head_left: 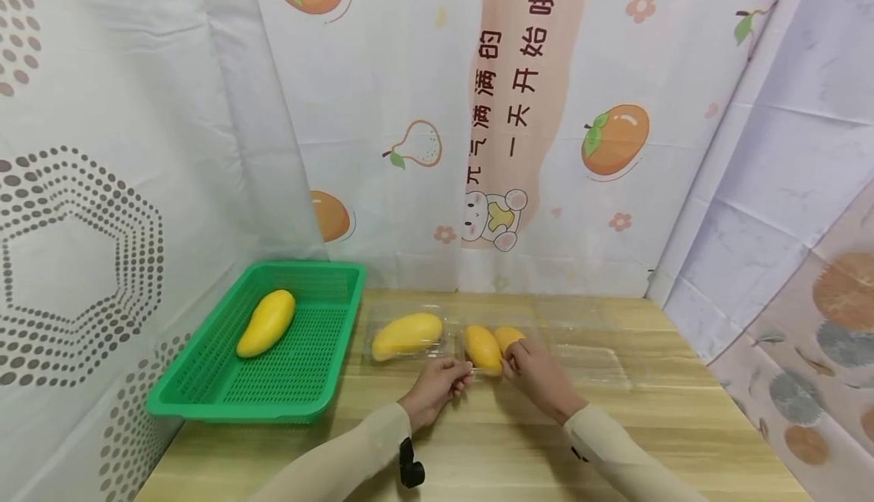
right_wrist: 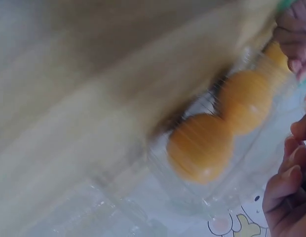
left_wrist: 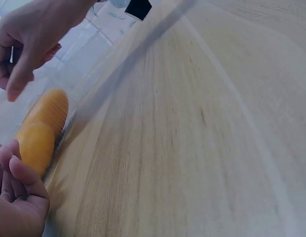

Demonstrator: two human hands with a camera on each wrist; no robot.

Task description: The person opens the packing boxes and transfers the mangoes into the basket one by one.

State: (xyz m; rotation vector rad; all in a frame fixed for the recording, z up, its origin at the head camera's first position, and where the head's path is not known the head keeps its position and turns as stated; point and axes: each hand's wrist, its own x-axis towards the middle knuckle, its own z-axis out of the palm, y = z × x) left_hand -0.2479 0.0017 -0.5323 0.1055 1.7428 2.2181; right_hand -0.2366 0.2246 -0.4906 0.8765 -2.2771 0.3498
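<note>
Two small orange-yellow mangoes [head_left: 483, 350] lie side by side in a clear plastic container [right_wrist: 177, 190] in the middle of the table. At its front left corner is my left hand [head_left: 435, 388], its thumb and curled fingers pinching the container's edge; the hand hides the exact contact. My right hand [head_left: 539, 377] is over the front right part of the container, close to the second mango [head_left: 508, 337]. In the left wrist view the right hand [left_wrist: 32, 42] hovers above the fruit, fingers loosely bent, with nothing visible between them.
To the left, another clear container [head_left: 372, 335] holds a large yellow mango [head_left: 407, 335]. A green basket [head_left: 334, 365] stands farther left with one yellow mango [head_left: 268, 324] inside. Clear plastic packaging [head_left: 594, 362] lies on the right. A printed curtain [head_left: 410, 70] hangs behind the wooden table [head_left: 492, 456].
</note>
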